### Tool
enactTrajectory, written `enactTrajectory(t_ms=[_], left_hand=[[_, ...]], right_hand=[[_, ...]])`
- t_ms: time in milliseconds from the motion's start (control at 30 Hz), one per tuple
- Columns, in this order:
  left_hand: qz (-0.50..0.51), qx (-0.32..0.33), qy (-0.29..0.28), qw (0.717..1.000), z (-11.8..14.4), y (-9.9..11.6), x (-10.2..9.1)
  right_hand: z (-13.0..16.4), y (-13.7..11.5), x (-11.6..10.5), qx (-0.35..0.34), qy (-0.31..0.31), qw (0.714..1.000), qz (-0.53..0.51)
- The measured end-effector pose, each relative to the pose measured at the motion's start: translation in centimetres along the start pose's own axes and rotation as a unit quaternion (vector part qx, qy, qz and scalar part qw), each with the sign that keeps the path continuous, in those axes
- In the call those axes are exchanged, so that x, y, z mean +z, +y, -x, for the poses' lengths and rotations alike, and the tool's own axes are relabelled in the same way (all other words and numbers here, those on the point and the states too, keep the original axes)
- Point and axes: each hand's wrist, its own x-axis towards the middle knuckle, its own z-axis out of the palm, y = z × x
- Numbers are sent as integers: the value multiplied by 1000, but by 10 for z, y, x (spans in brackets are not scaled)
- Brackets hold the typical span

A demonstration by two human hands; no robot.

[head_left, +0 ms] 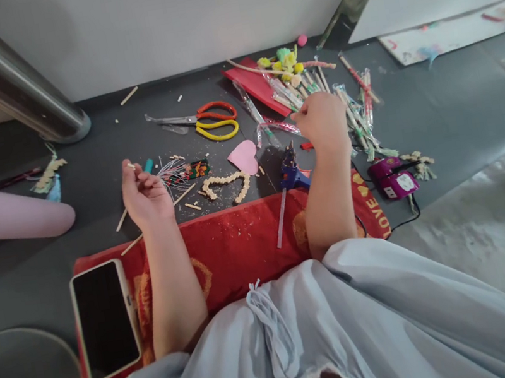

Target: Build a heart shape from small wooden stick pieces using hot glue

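My left hand (147, 196) is turned palm up on the left, fingers curled, with a small pale stick piece (131, 166) pinched at its fingertips. My right hand (322, 119) reaches over the plastic-wrapped sticks (356, 115), fingers bent together; whatever they grip, if anything, is hidden. Between the hands lie a heart-shaped outline (226, 179) of pale stick pieces, open along its lower side, and a pink paper heart (243, 157). A blue glue gun (293, 173) rests beside my right forearm, a clear glue stick (281, 219) extending toward me.
Scissors (203, 121) with red and yellow handles lie behind the stick heart. A phone (105, 321) rests on the red cloth (243, 248). At left are a metal leg (24, 78) and a pink cylinder (11, 211). A purple plug block (392, 178) stands at right.
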Motion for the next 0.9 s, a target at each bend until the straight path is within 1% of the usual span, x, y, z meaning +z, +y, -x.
enactTrajectory(t_ms=[33, 67, 100, 133, 167, 267, 333, 467, 567, 700, 833, 900], left_hand=[[-5, -3, 10, 1000, 0, 1, 1], [-9, -10, 24, 1000, 0, 2, 2], [-7, -17, 39, 999, 1, 2, 4], [2, -23, 47, 999, 2, 3, 5], [13, -27, 45, 999, 3, 3, 7], [45, -39, -14, 998, 8, 3, 13], [58, -59, -46, 996, 13, 4, 18], [34, -132, -38, 990, 26, 11, 32], [19, -152, -67, 986, 34, 19, 41], [9, -160, -85, 983, 41, 24, 47], [2, -162, -112, 980, 44, 26, 48], [3, -160, -123, 979, 44, 26, 48]], right_hand=[[1, -2, -4, 61, -9, 998, 23], [3, -6, -7, 82, -15, 996, 34], [4, -11, -10, 86, -14, 995, 37], [6, -17, -12, 72, -15, 997, 29], [7, -24, -12, 51, -14, 999, 12], [9, -46, -8, -14, -7, 998, -59], [11, -61, -5, -49, -14, 995, -88], [17, -88, 1, -89, -35, 989, -108], [18, -97, 10, -108, -31, 986, -120], [17, -100, 20, -134, -27, 979, -153], [23, -107, 14, -145, -55, 969, -194], [28, -115, 8, -171, -63, 958, -224]])
